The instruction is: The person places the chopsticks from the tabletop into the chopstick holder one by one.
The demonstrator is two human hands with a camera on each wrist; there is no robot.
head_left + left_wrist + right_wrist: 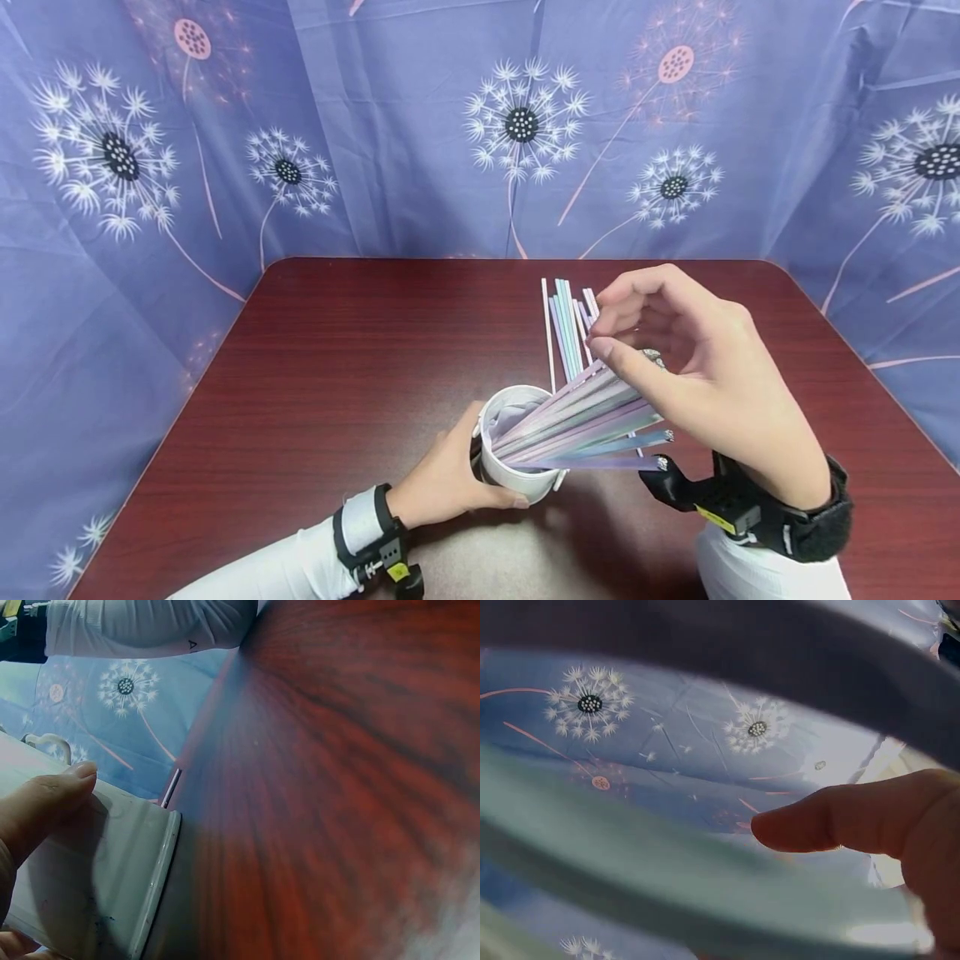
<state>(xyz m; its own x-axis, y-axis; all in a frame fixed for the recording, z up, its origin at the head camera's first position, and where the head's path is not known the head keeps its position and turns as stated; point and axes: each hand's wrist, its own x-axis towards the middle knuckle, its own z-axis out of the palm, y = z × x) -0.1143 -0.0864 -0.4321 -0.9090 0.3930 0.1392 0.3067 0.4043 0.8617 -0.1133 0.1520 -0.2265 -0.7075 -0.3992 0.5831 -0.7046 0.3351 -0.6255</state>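
Observation:
My left hand grips a white cup, its thumb laid along the near side. In the left wrist view the cup shows its smooth wall, a small curved handle and the thumb pressed on it. A bundle of thin pastel sticks, lilac, white and blue with sparkly ends, leans out of the cup to the right. Over their upper ends hovers my right hand, fingers loosely curved and a gap between thumb and fingertips. Blurred pale-green sticks cross close to the right wrist camera, near the thumb.
More thin sticks in white, teal and lilac lie on the dark red-brown table behind the cup. A blue cloth with dandelion prints hangs around the table's back and sides.

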